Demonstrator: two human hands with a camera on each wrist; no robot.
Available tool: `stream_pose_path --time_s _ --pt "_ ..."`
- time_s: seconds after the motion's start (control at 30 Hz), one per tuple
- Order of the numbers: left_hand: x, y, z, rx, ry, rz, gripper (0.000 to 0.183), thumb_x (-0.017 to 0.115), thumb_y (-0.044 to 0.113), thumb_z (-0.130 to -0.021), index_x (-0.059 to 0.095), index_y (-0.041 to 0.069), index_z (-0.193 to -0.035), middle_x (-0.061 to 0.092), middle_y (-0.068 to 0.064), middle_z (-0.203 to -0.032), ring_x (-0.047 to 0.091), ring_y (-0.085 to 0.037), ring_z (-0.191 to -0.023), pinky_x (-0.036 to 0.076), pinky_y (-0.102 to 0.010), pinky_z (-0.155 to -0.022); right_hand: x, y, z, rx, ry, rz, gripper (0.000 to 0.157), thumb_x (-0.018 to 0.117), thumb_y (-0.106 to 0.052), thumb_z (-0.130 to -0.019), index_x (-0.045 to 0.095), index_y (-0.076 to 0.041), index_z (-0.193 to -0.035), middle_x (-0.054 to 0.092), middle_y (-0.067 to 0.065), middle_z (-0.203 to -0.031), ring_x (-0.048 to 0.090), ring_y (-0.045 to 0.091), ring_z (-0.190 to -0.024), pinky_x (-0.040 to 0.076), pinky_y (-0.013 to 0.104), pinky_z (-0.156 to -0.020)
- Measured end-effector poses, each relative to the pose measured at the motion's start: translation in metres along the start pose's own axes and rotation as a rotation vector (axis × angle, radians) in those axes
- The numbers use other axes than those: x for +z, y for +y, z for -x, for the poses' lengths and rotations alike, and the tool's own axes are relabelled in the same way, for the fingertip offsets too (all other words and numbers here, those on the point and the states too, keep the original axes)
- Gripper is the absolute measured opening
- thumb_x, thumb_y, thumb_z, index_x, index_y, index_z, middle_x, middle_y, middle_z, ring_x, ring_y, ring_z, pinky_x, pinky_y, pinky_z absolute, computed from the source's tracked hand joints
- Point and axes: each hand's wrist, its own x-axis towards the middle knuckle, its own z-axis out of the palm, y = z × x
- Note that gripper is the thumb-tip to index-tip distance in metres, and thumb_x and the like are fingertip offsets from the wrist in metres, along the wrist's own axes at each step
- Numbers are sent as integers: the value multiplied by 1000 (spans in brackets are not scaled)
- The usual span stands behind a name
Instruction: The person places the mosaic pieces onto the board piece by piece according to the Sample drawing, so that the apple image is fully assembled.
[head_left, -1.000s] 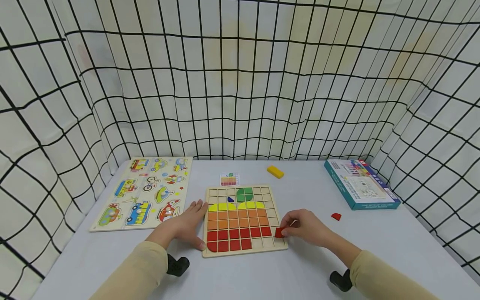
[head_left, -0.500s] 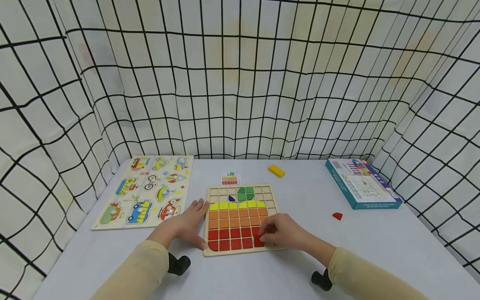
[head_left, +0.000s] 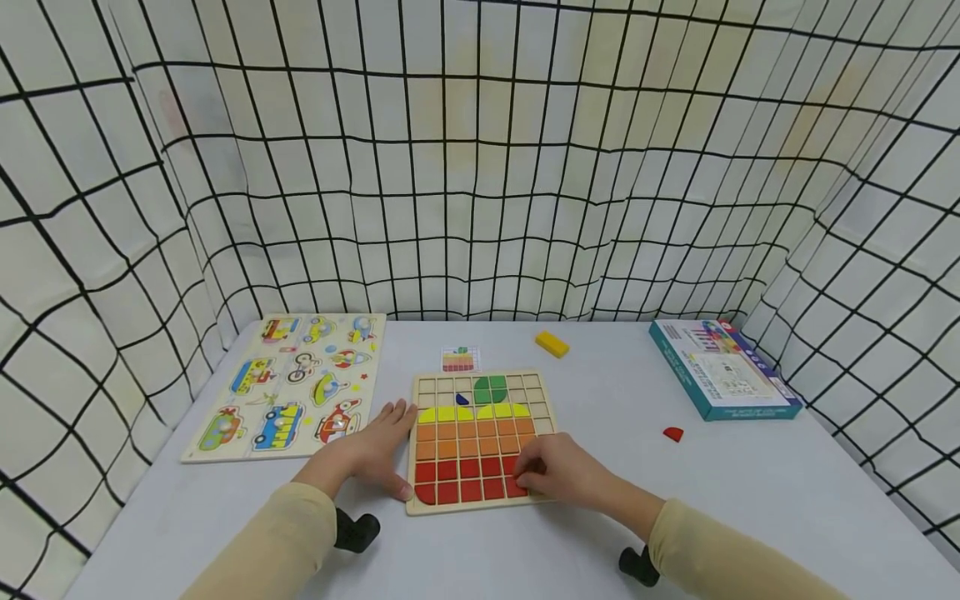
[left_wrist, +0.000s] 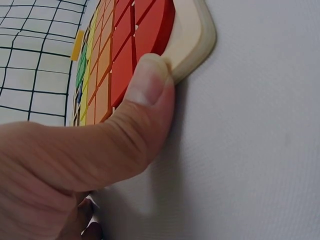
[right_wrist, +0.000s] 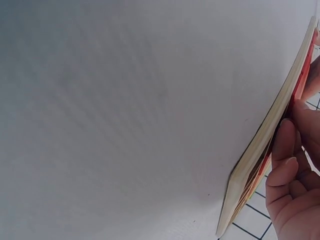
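A wooden grid board lies flat, filled with red, orange, yellow and green tiles. My left hand rests at its left side with fingers spread. In the left wrist view, the thumb touches the board's pale corner. At the bottom row, my right hand pinches a red square tile in a cell right of other red tiles. The right wrist view has curled fingers by the board's edge, the tile mostly hidden. A small blue piece lies near the green ones.
A small picture card and a yellow block lie behind the board. To the left is a vehicle puzzle. A red quarter-round piece and a teal box are to the right. Black netting surrounds the table.
My right hand has carried the red square tile left from the board's right edge into the bottom row and stays there. The left hand has kept its place.
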Motion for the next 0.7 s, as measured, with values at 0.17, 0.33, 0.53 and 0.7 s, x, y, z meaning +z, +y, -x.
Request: stream_pose_path --time_s 0.17,0.33,0.53,0.7 --pt "0 -1 0 1 3 3 120 93 29 -71 20 -2 -161 9 -28 -170 3 -48 -157 15 -63 -127 0 -3 1 -5 1 20 4 78 -14 -91 78 -10 -92 72 -9 -84 57 9 -83 54 20 -74" --pt "2 -3 -1 10 7 8 120 93 29 -71 20 -2 -161 10 -28 -170 3 -48 -157 15 -64 -127 -4 -1 3 -3 17 23 4 77 -16 -92 77 -12 -94 69 -10 -85 57 9 -82 52 19 -71" --pt "2 -3 -1 19 12 8 120 93 30 -71 20 -1 -161 10 -28 -170 3 -48 -158 15 -64 -127 -26 20 14 43 106 40 6 75 -12 -93 76 -14 -98 67 -7 -88 56 12 -83 51 20 -71" --pt "3 -3 0 8 10 15 120 93 29 -71 21 -1 -161 10 -27 -170 3 -48 -158 15 -64 -126 -54 60 28 115 201 66 13 76 -12 -92 76 -11 -105 70 -3 -93 58 13 -85 54 21 -72"
